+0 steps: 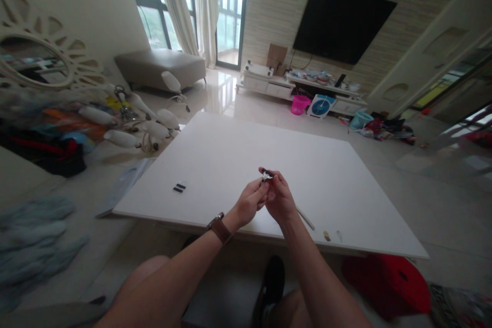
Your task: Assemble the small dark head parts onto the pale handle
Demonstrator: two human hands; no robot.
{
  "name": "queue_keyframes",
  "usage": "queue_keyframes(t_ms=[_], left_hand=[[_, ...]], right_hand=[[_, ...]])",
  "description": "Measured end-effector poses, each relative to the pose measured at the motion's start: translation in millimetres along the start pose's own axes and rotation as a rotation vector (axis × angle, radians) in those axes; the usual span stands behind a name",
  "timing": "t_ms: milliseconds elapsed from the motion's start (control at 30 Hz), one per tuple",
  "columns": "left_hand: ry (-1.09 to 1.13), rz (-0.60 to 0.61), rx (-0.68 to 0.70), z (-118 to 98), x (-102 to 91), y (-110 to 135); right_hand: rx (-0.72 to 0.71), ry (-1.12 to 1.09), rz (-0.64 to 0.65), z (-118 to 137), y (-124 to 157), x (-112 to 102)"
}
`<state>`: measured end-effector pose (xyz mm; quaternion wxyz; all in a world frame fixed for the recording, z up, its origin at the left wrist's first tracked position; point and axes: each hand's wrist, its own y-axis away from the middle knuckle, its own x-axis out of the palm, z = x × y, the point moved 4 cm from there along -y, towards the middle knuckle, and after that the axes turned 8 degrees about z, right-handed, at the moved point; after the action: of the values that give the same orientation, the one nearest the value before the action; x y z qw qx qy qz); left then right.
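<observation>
My left hand (248, 204) and my right hand (280, 196) meet above the near middle of the white table (238, 143). A small silver-and-black object (266, 177) is gripped between their fingers; its exact kind is too small to make out. Both hands have closed fingers, which partly cover it. On the left wrist is a watch with a brown strap (221, 228). Beside the right forearm lies a thin pale stick (305, 218). Further left on the tabletop are two short black strips (179, 188) on a small clear or white backing.
A small yellow-and-dark item (326, 236) and a small pale item (339, 236) lie by the near right edge. Under that corner is a red round seat (388, 284). A lamp with several white shades (123, 138) stands left; a TV cabinet (269, 84) is at the back.
</observation>
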<state>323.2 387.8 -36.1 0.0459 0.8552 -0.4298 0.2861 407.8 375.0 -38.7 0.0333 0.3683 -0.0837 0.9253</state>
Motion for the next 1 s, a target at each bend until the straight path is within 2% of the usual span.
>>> queue_keyframes(t_ms=[367,600,833,1000], left_hand=[[0.005,-0.029,0.043,3.9,3.1,1.1],[-0.147,-0.064,0.072,1.6,7.1,6.1],[-0.221,-0.151,0.086,-3.9,14.5,14.0],[-0.251,-0.164,0.090,-10.8,24.8,21.6]], right_hand=[[0.016,-0.031,-0.015,-0.6,2.1,1.5],[0.035,0.045,-0.037,2.4,6.7,1.9],[0.074,-0.002,-0.033,8.0,14.8,11.0],[0.081,-0.057,0.004,8.1,20.6,16.8]])
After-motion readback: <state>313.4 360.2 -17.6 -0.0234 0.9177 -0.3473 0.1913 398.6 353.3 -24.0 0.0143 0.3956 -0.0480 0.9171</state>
